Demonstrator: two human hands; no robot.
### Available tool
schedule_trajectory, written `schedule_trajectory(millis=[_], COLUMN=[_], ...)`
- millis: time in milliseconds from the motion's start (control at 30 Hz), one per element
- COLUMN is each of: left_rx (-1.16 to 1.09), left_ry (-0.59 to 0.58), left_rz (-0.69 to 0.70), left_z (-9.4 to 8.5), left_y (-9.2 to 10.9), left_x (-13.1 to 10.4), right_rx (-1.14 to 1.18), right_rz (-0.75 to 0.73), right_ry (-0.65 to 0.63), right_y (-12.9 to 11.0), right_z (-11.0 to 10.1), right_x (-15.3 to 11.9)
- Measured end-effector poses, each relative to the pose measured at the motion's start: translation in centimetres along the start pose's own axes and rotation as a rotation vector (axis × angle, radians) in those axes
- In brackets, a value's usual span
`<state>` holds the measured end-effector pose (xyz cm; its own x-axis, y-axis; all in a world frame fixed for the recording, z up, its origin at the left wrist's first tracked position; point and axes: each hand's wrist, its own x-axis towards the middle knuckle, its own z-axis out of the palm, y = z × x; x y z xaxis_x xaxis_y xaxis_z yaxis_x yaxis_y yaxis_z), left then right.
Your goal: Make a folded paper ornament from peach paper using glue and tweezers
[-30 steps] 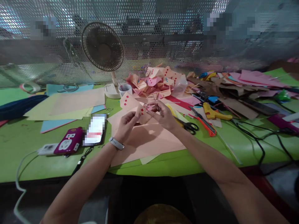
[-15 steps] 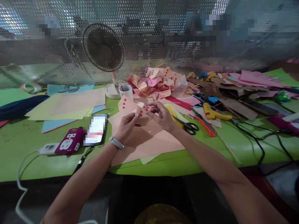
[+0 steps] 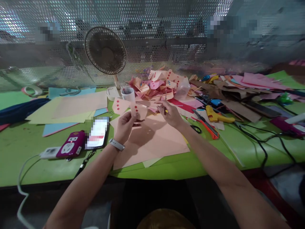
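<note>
My left hand (image 3: 126,124), with a pale watch band at the wrist, pinches a folded piece of peach paper (image 3: 121,107) between thumb and fingers. Rows of small red diamond shapes mark the paper. To its right, apart from the paper, my right hand (image 3: 171,115) is closed on a thin pointed tool that looks like tweezers (image 3: 166,94), its tip pointing up and away. Under both hands lies a large peach sheet (image 3: 152,144). Black-handled scissors (image 3: 195,129) are partly covered by my right forearm.
A purple power strip (image 3: 71,144) and a lit phone (image 3: 97,132) lie at left. Behind stand a fan (image 3: 105,50), a white cup (image 3: 128,94) and heaped paper pieces (image 3: 157,84). At right are an orange cutter (image 3: 209,127), a yellow glue gun (image 3: 218,115) and cables.
My hands have drawn apart: the left moved slightly left with the paper, and the right moved a little right with the tool. My right forearm now covers more of the scissors.
</note>
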<state>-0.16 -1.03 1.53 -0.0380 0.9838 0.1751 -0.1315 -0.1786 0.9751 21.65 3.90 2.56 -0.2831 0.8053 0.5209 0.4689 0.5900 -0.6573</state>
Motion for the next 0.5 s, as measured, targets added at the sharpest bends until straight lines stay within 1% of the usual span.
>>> schedule_trajectory(millis=[67, 100, 167, 367, 433, 500], left_rx=[-0.041, -0.055, -0.067, -0.029, -0.018, -0.012], left_ry=[0.113, 0.151, 0.186, 0.169, 0.158, 0.143], left_rz=[0.032, 0.037, 0.033, 0.030, 0.022, 0.012], left_z=[-0.1, -0.2, -0.2, -0.4, -0.5, -0.5], left_y=[0.1, 0.2, 0.3, -0.1, -0.2, -0.3], left_x=[0.3, 0.4, 0.6, 0.8, 0.9, 0.9], right_rx=[-0.221, -0.294, -0.369, -0.488, -0.469, -0.453], right_rz=[0.008, 0.018, 0.042, 0.070, 0.104, 0.105], right_ry=[-0.072, -0.124, -0.224, -0.481, -0.509, -0.495], right_y=[0.4, 0.6, 0.8, 1.6, 1.8, 1.5], right_z=[-0.9, -1.2, -1.6, -1.5, -1.6, -2.2], right_x=[0.3, 0.3, 0.4, -0.3, -0.4, -0.3])
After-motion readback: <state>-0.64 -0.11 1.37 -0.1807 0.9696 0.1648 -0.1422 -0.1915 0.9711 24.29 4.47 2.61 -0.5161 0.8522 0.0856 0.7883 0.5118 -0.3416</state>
